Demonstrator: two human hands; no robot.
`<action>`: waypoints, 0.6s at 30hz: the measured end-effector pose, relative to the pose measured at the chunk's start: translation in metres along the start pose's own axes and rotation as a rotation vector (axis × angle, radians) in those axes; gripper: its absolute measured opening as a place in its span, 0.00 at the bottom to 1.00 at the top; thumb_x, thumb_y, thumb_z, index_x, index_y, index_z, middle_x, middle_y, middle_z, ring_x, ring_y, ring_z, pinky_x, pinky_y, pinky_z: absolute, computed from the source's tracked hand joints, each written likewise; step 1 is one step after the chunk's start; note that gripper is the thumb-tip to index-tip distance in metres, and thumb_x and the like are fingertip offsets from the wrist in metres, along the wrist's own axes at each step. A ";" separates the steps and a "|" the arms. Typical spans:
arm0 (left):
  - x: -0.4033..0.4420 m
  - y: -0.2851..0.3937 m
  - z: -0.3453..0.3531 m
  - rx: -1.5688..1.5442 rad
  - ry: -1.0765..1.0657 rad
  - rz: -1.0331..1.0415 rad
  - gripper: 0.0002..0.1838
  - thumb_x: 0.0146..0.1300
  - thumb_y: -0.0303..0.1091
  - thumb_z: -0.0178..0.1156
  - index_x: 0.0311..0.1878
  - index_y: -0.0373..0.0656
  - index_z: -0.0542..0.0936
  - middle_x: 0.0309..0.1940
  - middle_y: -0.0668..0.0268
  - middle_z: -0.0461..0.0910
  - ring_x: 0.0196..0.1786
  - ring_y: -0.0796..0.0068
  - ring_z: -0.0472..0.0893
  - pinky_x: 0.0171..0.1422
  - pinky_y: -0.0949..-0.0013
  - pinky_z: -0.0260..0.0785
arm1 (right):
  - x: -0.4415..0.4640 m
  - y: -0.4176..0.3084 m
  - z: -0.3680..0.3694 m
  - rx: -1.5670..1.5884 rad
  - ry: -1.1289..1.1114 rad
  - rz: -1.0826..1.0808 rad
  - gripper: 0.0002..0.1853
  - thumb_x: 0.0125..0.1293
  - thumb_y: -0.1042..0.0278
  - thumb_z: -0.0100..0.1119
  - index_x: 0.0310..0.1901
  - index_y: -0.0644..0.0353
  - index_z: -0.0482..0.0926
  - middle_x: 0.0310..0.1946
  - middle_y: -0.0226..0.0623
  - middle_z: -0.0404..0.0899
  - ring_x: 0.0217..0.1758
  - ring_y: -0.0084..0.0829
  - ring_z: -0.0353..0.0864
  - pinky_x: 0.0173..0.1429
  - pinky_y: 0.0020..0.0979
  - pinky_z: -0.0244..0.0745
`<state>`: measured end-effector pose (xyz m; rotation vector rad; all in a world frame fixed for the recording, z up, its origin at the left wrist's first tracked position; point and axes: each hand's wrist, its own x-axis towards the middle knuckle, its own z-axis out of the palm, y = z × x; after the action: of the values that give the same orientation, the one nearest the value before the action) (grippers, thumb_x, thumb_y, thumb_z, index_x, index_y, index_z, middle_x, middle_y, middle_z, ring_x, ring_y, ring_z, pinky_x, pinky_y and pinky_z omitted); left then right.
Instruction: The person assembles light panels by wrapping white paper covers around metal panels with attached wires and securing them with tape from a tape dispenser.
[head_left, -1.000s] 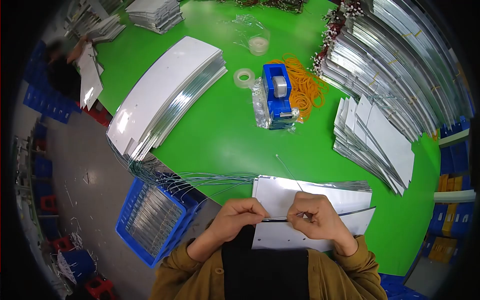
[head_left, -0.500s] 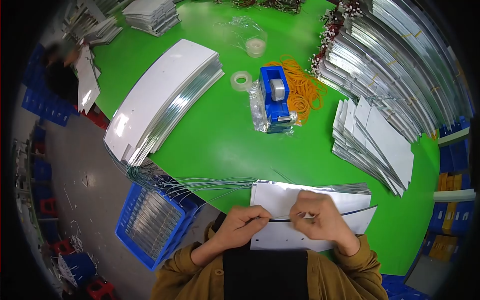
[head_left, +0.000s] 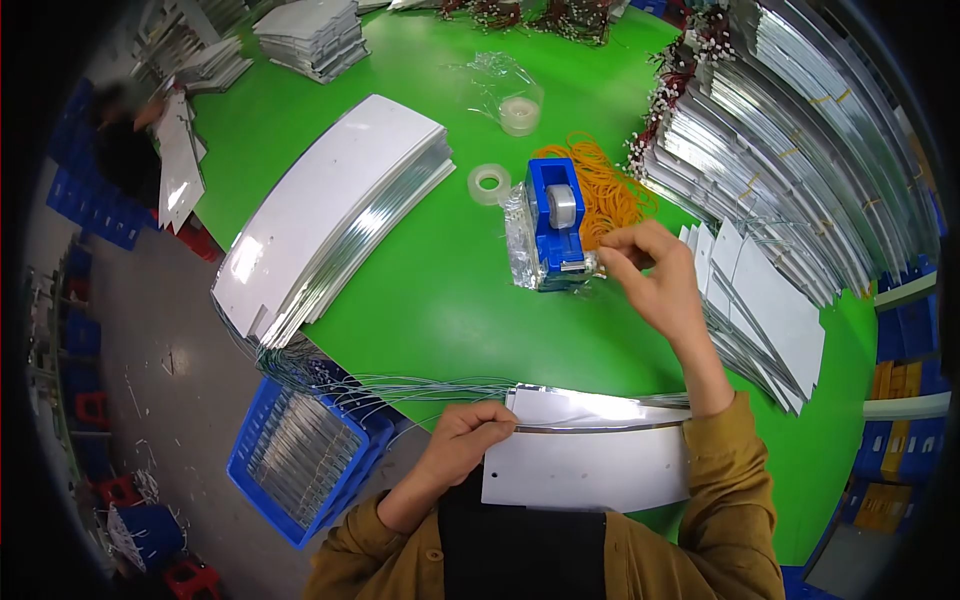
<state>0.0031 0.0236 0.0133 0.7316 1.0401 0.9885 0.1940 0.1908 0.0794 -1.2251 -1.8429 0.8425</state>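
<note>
My left hand [head_left: 465, 440] is closed in a pinch on a thin wire [head_left: 550, 430] at the left end of a white curved panel [head_left: 590, 465]. The panel lies in front of me, over a small stack of similar panels [head_left: 580, 404]. Out to the right, my right hand [head_left: 655, 275] has thumb and forefinger together at the cutter end of a blue tape dispenser [head_left: 556, 235], on the loose end of the clear tape. Thin grey-green wires [head_left: 430, 382] run left from the stack.
A stack of curved white panels [head_left: 335, 190] stands on the green table [head_left: 430, 290]. Tape rolls [head_left: 489, 184], orange rubber bands [head_left: 610, 190] and more panels [head_left: 765, 290] lie around. A blue crate [head_left: 300, 455] is at lower left. Another person [head_left: 125, 140] is at far left.
My right hand has left the panel's edge and reached up to the tape dispenser. My left hand keeps its pinch at the left end. The view has tilted slightly.
</note>
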 end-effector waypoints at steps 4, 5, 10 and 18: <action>0.001 -0.001 -0.003 0.007 -0.002 0.003 0.06 0.56 0.24 0.52 0.29 0.36 0.78 0.20 0.75 0.69 0.24 0.86 0.60 0.29 0.83 0.50 | 0.016 0.013 0.009 0.069 -0.119 0.117 0.04 0.53 0.75 0.61 0.29 0.66 0.79 0.20 0.28 0.69 0.23 0.18 0.62 0.28 0.18 0.59; 0.002 -0.002 -0.003 0.012 -0.005 0.006 0.06 0.56 0.24 0.52 0.29 0.36 0.78 0.20 0.75 0.69 0.24 0.86 0.60 0.29 0.83 0.50 | 0.018 0.015 0.011 0.089 -0.162 0.141 0.04 0.53 0.75 0.61 0.29 0.66 0.80 0.20 0.27 0.69 0.23 0.17 0.62 0.28 0.18 0.58; 0.002 -0.001 -0.004 0.009 -0.007 0.008 0.06 0.56 0.24 0.52 0.28 0.35 0.78 0.20 0.75 0.70 0.24 0.86 0.61 0.30 0.83 0.50 | 0.014 0.019 0.025 0.348 -0.051 0.260 0.03 0.53 0.75 0.61 0.28 0.66 0.79 0.18 0.25 0.68 0.22 0.16 0.60 0.28 0.17 0.56; 0.004 -0.002 -0.005 -0.037 -0.006 0.005 0.07 0.56 0.24 0.52 0.29 0.34 0.79 0.21 0.74 0.72 0.25 0.86 0.62 0.31 0.84 0.52 | -0.021 -0.004 0.019 -0.001 -0.021 0.129 0.08 0.55 0.73 0.60 0.21 0.64 0.74 0.16 0.24 0.65 0.20 0.17 0.60 0.25 0.19 0.57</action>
<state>0.0001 0.0272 0.0088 0.7065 1.0124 1.0067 0.1817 0.1676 0.0685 -1.3514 -1.7963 0.9283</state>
